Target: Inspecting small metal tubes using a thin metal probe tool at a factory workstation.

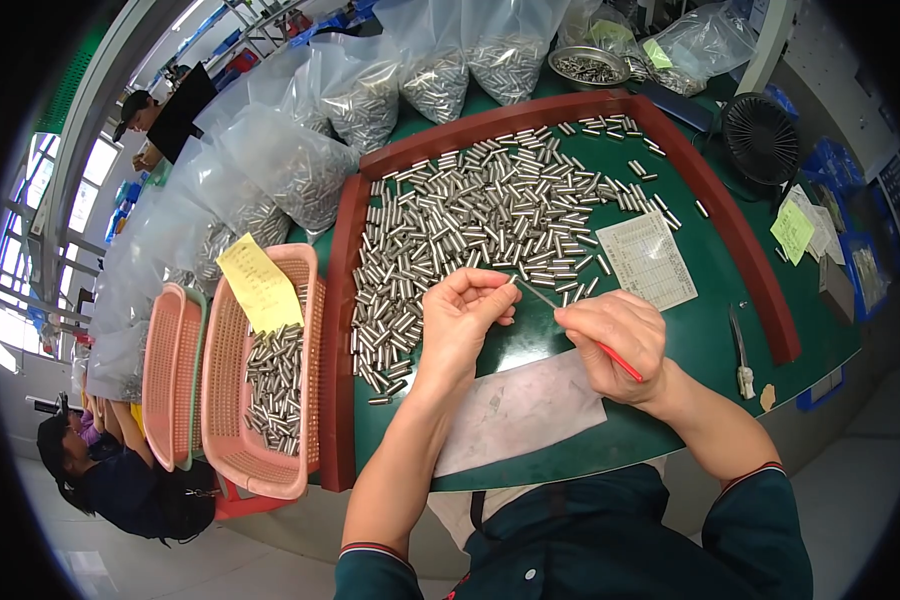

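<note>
My left hand (465,315) is closed in a pinch on a small metal cylinder, mostly hidden by the fingertips. In my right hand (615,338) is a thin tool with a red handle (620,362); its slim metal shaft (540,294) points at the pinched cylinder, its tip at or very near it. Just beyond my hands spreads a large heap of loose metal cylinders (480,210) on the green tabletop (710,340). A whitish stained cloth or sheet (520,415) lies beneath my wrists. Past my right hand rests a printed card (647,262).
A dark red wooden frame (345,330) borders the heap. At left stand a pink basket (228,410) partly filled with cylinders, and another basket (170,370). Filled plastic bags (295,165) line the back. A black fan (760,138) and pliers-like tool (740,350) sit at right.
</note>
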A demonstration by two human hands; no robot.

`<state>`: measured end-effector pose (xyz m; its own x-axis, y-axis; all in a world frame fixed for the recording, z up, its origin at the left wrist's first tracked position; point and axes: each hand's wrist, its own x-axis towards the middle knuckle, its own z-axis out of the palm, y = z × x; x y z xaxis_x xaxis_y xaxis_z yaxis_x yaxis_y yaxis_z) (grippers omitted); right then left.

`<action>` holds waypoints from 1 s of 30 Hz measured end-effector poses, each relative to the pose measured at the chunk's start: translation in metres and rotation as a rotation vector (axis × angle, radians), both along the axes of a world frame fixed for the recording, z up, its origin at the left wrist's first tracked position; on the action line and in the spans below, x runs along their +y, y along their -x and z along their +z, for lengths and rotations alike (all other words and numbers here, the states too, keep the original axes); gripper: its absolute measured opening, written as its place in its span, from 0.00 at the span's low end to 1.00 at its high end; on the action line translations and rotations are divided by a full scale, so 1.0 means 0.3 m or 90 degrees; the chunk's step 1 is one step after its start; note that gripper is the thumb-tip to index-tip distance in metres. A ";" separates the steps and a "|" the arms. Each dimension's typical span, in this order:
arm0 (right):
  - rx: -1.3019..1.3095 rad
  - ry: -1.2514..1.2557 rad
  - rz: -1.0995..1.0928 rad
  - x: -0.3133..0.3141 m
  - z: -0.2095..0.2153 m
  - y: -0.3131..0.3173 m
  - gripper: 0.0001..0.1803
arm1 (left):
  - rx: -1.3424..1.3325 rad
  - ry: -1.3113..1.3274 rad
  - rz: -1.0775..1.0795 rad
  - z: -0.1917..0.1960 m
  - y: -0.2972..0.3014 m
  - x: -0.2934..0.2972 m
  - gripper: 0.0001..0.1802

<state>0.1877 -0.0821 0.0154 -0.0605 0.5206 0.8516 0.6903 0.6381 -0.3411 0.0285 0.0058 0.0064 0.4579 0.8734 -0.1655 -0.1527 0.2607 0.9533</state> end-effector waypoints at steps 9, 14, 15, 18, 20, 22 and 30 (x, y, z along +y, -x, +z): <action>-0.005 0.009 -0.013 0.003 -0.005 -0.008 0.13 | 0.048 -0.077 0.011 -0.003 -0.024 -0.034 0.05; -0.012 -0.043 -0.007 -0.003 -0.008 -0.003 0.12 | 0.094 -0.189 0.032 -0.001 -0.040 -0.054 0.05; -0.026 -0.050 0.003 -0.005 -0.007 0.000 0.12 | 0.095 -0.188 0.032 0.002 -0.041 -0.059 0.05; -0.047 -0.063 0.009 -0.008 -0.003 -0.006 0.12 | 0.134 -0.285 0.058 0.015 -0.047 -0.070 0.05; -0.051 -0.067 0.004 -0.010 -0.002 -0.008 0.12 | 0.196 -0.419 0.088 0.028 -0.046 -0.075 0.05; -0.066 -0.078 -0.020 -0.010 -0.002 -0.004 0.13 | 0.199 -0.482 0.126 0.029 -0.044 -0.069 0.04; -0.058 -0.073 -0.019 -0.003 0.000 0.001 0.13 | 0.207 -0.517 0.152 0.039 -0.043 -0.075 0.03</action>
<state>0.1875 -0.0831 0.0154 -0.1261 0.4233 0.8972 0.7341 0.6481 -0.2026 0.0412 -0.0167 0.0180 0.2878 0.8437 0.4532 0.1923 -0.5145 0.8357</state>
